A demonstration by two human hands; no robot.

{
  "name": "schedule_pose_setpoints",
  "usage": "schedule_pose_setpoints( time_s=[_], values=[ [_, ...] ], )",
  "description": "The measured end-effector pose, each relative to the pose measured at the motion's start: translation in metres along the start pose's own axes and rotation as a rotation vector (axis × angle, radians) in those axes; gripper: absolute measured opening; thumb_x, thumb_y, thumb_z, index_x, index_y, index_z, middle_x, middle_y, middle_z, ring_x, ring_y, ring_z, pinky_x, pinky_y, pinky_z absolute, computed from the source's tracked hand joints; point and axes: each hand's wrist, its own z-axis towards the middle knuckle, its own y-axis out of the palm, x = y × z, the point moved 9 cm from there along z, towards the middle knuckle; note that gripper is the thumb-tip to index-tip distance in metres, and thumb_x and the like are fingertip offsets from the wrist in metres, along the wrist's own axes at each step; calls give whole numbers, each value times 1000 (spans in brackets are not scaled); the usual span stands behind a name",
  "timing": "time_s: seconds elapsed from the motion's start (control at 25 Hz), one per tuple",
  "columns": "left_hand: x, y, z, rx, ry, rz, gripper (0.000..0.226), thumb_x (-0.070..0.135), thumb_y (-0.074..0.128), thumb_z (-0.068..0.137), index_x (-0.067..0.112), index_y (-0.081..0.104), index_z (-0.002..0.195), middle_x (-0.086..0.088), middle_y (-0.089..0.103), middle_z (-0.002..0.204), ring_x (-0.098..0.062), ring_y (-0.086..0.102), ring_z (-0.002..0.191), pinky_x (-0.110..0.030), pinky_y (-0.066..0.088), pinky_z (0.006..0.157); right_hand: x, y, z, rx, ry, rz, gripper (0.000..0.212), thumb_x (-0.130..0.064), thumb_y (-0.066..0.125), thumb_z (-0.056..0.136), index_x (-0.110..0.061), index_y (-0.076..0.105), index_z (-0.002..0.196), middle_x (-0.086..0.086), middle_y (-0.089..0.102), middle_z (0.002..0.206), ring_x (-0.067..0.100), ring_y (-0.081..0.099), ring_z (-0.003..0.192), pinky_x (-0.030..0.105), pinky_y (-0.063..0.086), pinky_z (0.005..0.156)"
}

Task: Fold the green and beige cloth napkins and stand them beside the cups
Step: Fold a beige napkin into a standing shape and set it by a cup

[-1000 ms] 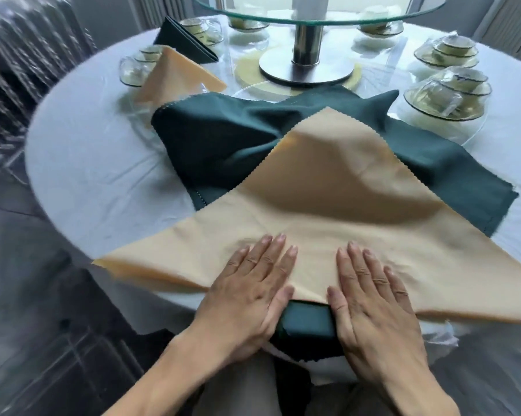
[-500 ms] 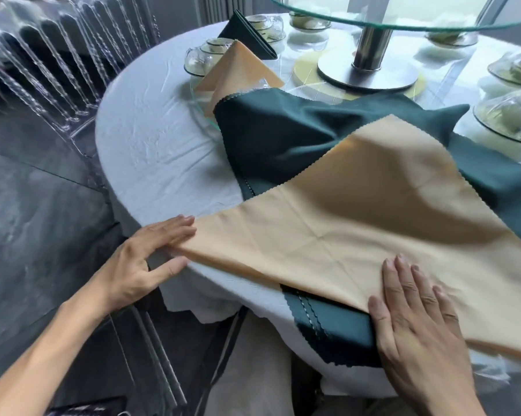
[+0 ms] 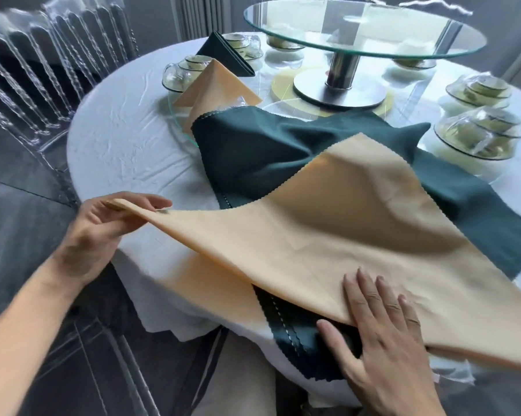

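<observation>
A large beige napkin [image 3: 328, 229] lies folded into a triangle on top of a dark green napkin [image 3: 259, 157], both spread over the near part of the round table. My left hand [image 3: 109, 223] pinches the beige napkin's left corner and holds it lifted off the table. My right hand [image 3: 382, 328] presses flat on the beige napkin's near edge, thumb over the green cloth. At the back left, a folded beige napkin [image 3: 220, 85] and a folded green napkin [image 3: 226, 55] stand beside wrapped cup sets [image 3: 184, 73].
A glass turntable [image 3: 364, 34] on a metal post stands at the table's centre. More wrapped cup-and-bowl sets [image 3: 478, 136] sit at the right. The white tablecloth [image 3: 127, 139] hangs over the near edge. Clear plastic chairs [image 3: 43, 70] stand to the left.
My left hand slid from the middle of the beige napkin out to its left corner, then pinched and lifted that corner. My right hand stayed pressing near the front edge.
</observation>
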Motion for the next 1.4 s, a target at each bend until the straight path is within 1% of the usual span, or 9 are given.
schedule_pose_setpoints(
  time_s=[0.16,0.32,0.4,0.56,0.76,0.92,1.04,1.2,1.4],
  values=[
    [57,49,38,-128,179,-132,15,18,61,86,25,74,82,10,72,86,-19,67,95,-30,49,93,-51,-6,17,63,-68,20,47,-48,54,78,-18,66,113,2,65,114,30,60,101,42,37,82],
    [94,80,69,-21,244,-81,42,-2,40,85,23,73,76,7,71,75,-21,65,81,-32,50,84,-50,-16,24,118,11,171,11,-33,55,74,-27,62,80,-9,56,80,19,52,70,34,40,62],
    [102,102,80,-27,219,-59,33,0,45,83,18,71,75,3,66,69,-22,58,74,-28,49,75,-44,-22,11,135,19,300,11,-38,50,77,-31,58,81,-15,54,70,14,50,64,30,38,66],
    [64,152,102,-67,16,165,8,9,63,85,5,68,79,2,63,65,-11,55,60,-20,46,56,-30,-30,-9,135,74,437,38,-40,50,75,-36,53,112,-24,54,60,1,42,62,13,35,64],
    [-15,180,121,-103,-112,390,6,8,73,85,14,75,86,-4,76,82,-10,63,71,-33,52,73,-29,-27,-13,70,103,326,37,-43,48,69,-40,54,106,-25,52,55,7,41,55,9,36,48],
    [-24,187,122,-38,-54,444,6,12,75,85,16,73,89,3,73,78,-2,61,67,-19,50,69,-26,-37,-8,189,87,217,23,-38,53,71,-32,68,87,-9,62,80,19,60,63,27,50,48],
    [-21,186,121,-2,-24,454,7,15,77,85,18,72,90,5,73,77,2,60,64,-12,46,65,-38,-33,-2,248,-96,144,28,-23,57,74,-21,73,96,1,69,111,27,64,84,35,48,73],
    [-19,191,121,-3,13,465,11,16,77,85,17,70,93,5,70,77,5,58,61,-11,43,63,-43,5,6,23,-172,87,47,-33,27,102,-21,65,128,-1,58,138,25,59,122,39,34,99],
    [-12,170,117,36,-5,557,29,34,72,88,24,58,111,4,70,83,-2,62,72,-18,48,69,-33,17,10,-129,-135,-19,64,-42,6,103,-20,51,142,0,48,148,24,48,134,45,26,105]
  ],
)
